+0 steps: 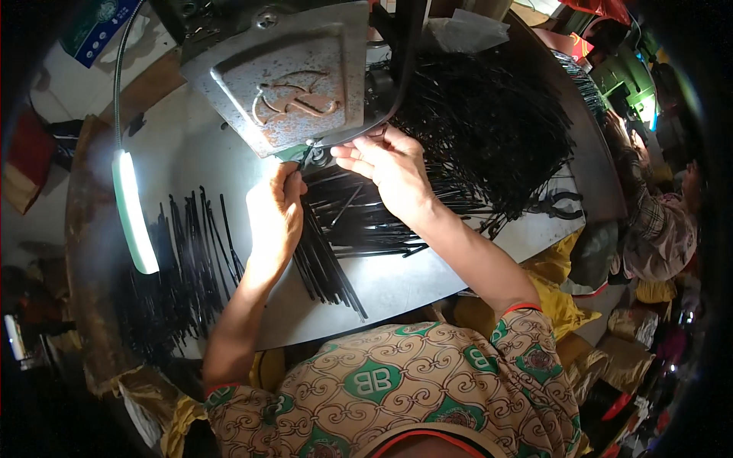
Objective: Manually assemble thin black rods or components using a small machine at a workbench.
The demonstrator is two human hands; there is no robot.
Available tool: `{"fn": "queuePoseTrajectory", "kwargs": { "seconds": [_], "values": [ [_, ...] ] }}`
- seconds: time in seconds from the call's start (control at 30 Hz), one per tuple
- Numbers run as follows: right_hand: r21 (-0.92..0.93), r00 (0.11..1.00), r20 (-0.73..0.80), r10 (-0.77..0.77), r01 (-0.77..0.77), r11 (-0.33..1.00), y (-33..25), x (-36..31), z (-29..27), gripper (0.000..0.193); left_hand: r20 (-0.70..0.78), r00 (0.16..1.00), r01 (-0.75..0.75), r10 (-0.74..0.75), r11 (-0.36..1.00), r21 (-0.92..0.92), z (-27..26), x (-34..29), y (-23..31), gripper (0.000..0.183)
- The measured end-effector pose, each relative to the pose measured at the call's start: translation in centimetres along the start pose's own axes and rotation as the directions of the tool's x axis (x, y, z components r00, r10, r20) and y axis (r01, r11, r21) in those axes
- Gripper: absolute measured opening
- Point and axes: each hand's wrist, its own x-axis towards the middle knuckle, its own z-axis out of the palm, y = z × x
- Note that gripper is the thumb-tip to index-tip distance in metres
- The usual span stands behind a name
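Note:
My left hand (273, 217) is closed in a pinch just under the front of a grey metal machine head (286, 91). A thin black strip (307, 158) seems to stick out of its fingertips toward the machine's lower edge. Right beside it, my right hand (397, 168) has its fingers bent and drawn together at the bottom of the head; whatever they hold is too small or hidden. Below and between my hands, long thin black strips (328, 263) lie in a bundle, with more of them (374, 229) crosswise behind.
A large tangled heap of black strips (481, 122) fills the right back of the table (290, 324). More strips (187, 259) lie at the left, beside a lit lamp (134, 210) on a flexible neck. Black-handled pliers (561, 204) rest at the right edge. A person (649, 221) works further right.

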Motion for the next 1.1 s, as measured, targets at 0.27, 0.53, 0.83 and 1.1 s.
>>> {"fn": "queuePoseTrajectory", "kwargs": {
  "seconds": [0.27,0.53,0.83,1.1],
  "values": [
    [-0.062,0.994,0.023,-0.106,0.107,0.992,0.9,0.2,-0.1,0.017,0.009,1.000,-0.021,0.021,1.000,0.006,-0.1,0.0,0.0,0.012],
    [-0.010,0.992,-0.031,-0.124,0.124,0.992,1.2,0.4,0.2,0.012,0.017,0.999,-0.038,0.037,0.999,0.021,0.3,0.0,-0.7,0.013],
    [-0.020,0.996,-0.039,-0.079,0.078,0.997,0.9,0.1,0.2,0.013,0.074,0.958,-0.263,0.276,0.753,0.603,0.4,-0.4,0.4,0.011],
    [-0.014,0.991,0.013,0.136,-0.135,0.991,-0.3,-0.4,0.0,0.013,0.353,0.859,0.506,-0.372,0.726,-0.466,-0.6,0.5,1.7,0.011]
  ]
}}
